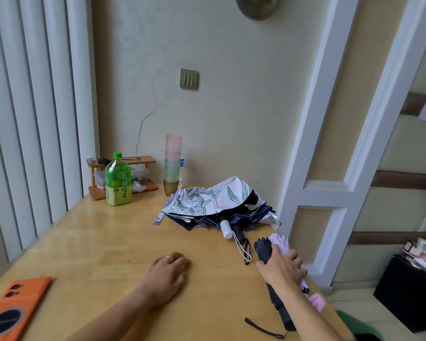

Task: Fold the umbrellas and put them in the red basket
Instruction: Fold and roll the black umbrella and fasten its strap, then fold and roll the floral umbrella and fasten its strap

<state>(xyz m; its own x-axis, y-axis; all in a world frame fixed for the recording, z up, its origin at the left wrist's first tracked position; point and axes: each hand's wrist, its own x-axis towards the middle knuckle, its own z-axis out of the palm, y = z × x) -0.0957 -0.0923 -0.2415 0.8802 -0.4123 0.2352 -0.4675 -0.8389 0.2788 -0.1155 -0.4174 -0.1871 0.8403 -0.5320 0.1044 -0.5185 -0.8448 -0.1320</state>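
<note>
Gripping a pink umbrella [265,251] on the table [96,242], right hand [280,269] curled round it, left hand [169,271] lay flat, fingers relaxed, floral umbrella [207,195] beyond.

Floral umbrella [214,199]: white, green leaf print, navy underside
Folded umbrella [279,244]: pink and black
Table [103,242]: honey-yellow wood
Phone [15,306]: orange case, black ring
Bottle [118,180]: green cap, yellow-green label
Stacked cups [173,158]: pink over pale green
</note>
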